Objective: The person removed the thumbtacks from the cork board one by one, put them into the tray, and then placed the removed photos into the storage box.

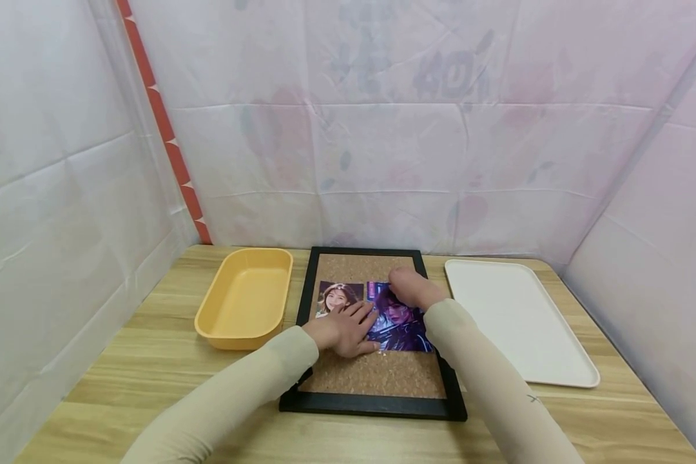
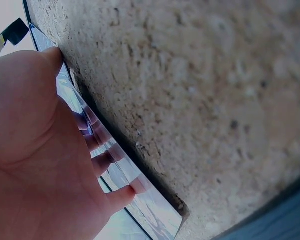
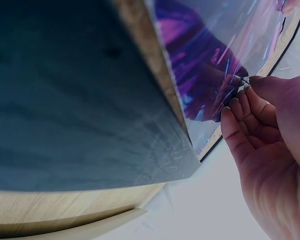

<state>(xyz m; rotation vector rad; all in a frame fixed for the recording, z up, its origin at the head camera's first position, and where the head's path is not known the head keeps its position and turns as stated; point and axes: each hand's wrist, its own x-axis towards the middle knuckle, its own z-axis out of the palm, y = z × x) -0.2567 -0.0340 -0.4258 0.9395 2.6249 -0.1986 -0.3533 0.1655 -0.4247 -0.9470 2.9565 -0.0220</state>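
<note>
The portrait (image 1: 339, 294) and, to its right, purple print (image 1: 403, 327) are laid on the corkboard (image 1: 371, 378). The print is touched by the spread left hand (image 1: 350, 330); a pin (image 3: 245, 80), seemingly, is pinched by the right hand (image 1: 410, 287); fixing is judged unfinished.

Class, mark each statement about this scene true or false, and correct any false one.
1. The portrait and the purple photo lie side by side on the corkboard. True.
2. The frame is white. False: it is black.
3. The left hand touches the purple photo. True.
4. The right hand is over the portrait. False: it is over the purple photo.
5. The yellow tray is left of the corkboard. True.
</note>
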